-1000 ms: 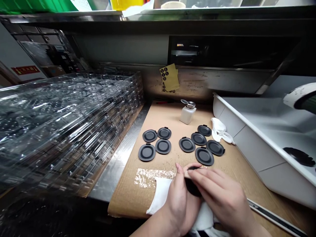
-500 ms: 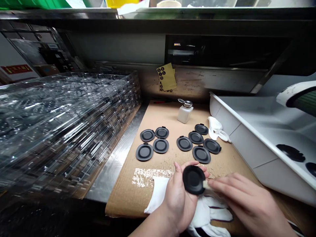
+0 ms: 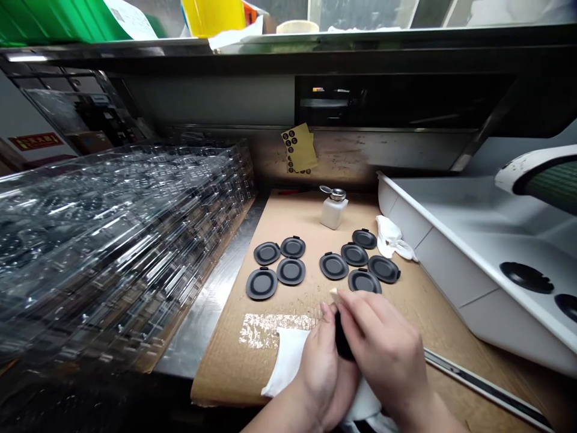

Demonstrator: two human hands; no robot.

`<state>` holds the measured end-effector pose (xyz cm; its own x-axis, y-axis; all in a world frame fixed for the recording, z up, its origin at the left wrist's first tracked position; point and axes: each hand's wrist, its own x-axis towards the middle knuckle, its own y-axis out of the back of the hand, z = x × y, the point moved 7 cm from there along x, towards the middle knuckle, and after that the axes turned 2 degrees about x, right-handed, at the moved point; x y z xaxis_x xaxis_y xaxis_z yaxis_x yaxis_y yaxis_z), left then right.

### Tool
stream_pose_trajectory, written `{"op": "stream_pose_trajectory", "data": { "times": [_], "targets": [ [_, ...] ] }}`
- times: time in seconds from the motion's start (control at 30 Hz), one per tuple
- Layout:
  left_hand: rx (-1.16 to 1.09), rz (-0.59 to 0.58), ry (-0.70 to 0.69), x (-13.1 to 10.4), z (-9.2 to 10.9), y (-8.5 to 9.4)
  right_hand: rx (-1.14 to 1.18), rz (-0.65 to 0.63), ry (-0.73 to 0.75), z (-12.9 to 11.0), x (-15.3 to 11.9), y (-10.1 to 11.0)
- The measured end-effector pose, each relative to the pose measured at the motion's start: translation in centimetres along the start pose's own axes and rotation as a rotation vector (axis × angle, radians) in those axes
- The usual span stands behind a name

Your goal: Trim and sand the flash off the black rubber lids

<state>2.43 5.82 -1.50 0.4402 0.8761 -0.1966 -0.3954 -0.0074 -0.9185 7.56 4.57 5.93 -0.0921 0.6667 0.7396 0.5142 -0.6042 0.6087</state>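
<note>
Left hand [image 3: 321,368] cupping black disc [image 3: 343,340], right hand [image 3: 388,344] — close — pinching pale piece [image 3: 334,291]

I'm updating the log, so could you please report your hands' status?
Left hand holds black disc. Right hand over it, gripping pale piece. Disc mostly hidden by right hand.

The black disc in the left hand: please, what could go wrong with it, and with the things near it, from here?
The black disc sits in a bare left hand, so it could slip or pick up finger marks. The pale piece in the right hand might scratch it if pressed hard; its material is unclear. The nearest disc on the cardboard lies just beyond the hands, so a knuckle might knock it.
</note>
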Motion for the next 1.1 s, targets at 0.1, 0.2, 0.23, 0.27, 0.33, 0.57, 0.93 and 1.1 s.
{"op": "stream_pose_trajectory", "data": {
  "times": [0.1, 0.2, 0.23, 0.27, 0.33, 0.57, 0.93, 1.1],
  "targets": [
    [-0.015, -0.030, 0.012, 0.0, -0.1, 0.1, 0.037, 0.051, -0.099, 1.2, 0.5, 1.7],
    [-0.007, -0.009, 0.023, 0.1, -0.1, 0.5, -0.007, 0.076, -0.160, 2.2, -0.3, 3.4],
    [-0.005, -0.004, 0.027, 0.2, -0.1, 0.6, -0.015, 0.053, -0.134, 2.2, -0.6, 3.5],
    [-0.004, -0.008, 0.031, 0.2, 0.0, 0.6, -0.009, 0.015, -0.084, 1.9, -0.9, 3.4],
    [-0.003, -0.029, 0.034, 0.2, 0.0, 0.3, 0.040, -0.058, 0.011, 1.2, -1.3, 2.5],
    [0.049, -0.037, 0.009, -0.1, 0.4, -0.2, 0.102, -0.095, 0.103, -1.3, -1.3, 0.2],
    [-0.017, -0.036, 0.036, 0.2, 0.1, 0.1, 0.068, -0.101, -0.054, 1.9, -2.3, 1.5],
    [0.074, -0.016, -0.019, 0.0, 0.5, 0.0, 0.084, -0.072, -0.099, 0.4, -2.2, 0.6]
  ]
}}
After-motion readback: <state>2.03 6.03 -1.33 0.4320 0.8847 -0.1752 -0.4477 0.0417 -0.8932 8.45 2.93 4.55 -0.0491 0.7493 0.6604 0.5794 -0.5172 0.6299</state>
